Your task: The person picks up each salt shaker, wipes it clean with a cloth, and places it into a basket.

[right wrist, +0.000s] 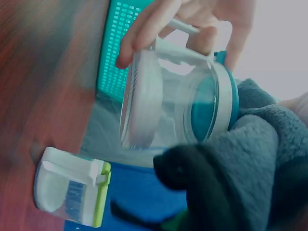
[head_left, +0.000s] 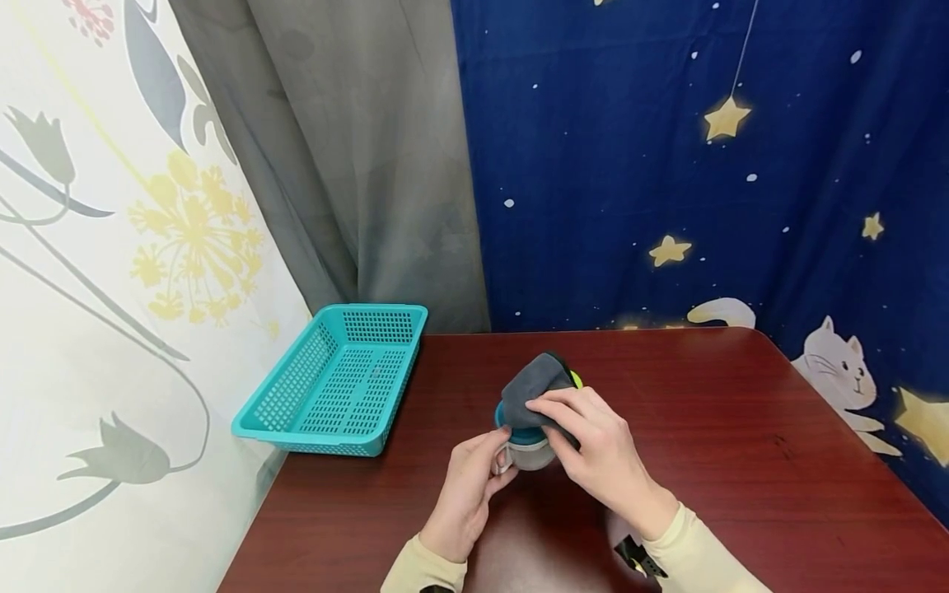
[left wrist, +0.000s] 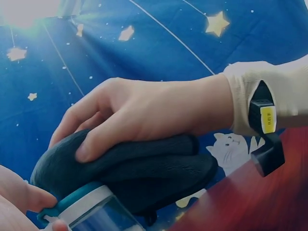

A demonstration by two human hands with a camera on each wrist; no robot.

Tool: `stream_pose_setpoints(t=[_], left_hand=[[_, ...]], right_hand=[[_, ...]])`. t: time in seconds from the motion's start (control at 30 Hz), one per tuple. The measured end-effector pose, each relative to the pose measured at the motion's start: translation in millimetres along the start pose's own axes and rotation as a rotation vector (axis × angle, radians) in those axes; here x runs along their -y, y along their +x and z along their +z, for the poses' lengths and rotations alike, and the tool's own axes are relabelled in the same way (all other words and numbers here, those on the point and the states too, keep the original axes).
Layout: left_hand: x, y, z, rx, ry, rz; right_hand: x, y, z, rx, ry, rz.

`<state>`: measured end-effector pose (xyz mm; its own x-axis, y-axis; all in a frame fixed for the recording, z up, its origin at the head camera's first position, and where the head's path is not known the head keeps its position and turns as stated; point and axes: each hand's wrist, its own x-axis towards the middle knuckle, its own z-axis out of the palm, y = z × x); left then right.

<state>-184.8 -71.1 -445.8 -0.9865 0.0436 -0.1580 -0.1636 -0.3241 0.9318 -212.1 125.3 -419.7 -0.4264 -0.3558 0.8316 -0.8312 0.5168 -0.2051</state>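
My left hand (head_left: 469, 484) grips the white handle of a clear jar (right wrist: 175, 103), on the jar's left side. The jar has a white collar and a teal-blue lid (right wrist: 234, 103). A folded dark grey cloth (head_left: 535, 390) lies against the lid, pinched between the thumb and fingers of my right hand (head_left: 604, 445). In the left wrist view the cloth bunches in thick folds below the right hand and hides part of the lid. The right wrist view shows the jar's see-through body and the left fingers around its handle.
Behind the cloth stands a second clear jar (right wrist: 65, 187) with a white handle and lime-green lid; only a green edge shows in the head view. A turquoise slotted basket (head_left: 400, 408) is on the left of the dark red table (head_left: 741, 461). Curtains hang behind.
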Motion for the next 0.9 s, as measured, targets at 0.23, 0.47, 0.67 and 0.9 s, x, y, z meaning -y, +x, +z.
stream_pose_setpoints(t=[0.23,0.47,0.67,0.9], left_hand=[[2.9,-3.5,10.5,-0.041,-0.037,0.039],[7.6,-4.2,16.6,-0.094,-0.052,0.035],[10.1,-2.8,17.7,-0.12,-0.06,0.044],[14.3,-5.4,16.1,-0.132,-0.049,0.04]], right_hand=[[10.8,5.1,7.1,0.057,-0.134,-0.012],[19.7,4.2,13.9,0.128,-0.195,0.032],[14.2,4.9,15.7,0.105,-0.293,-0.013],[-8.5,7.8,14.1,0.093,-0.314,0.072]])
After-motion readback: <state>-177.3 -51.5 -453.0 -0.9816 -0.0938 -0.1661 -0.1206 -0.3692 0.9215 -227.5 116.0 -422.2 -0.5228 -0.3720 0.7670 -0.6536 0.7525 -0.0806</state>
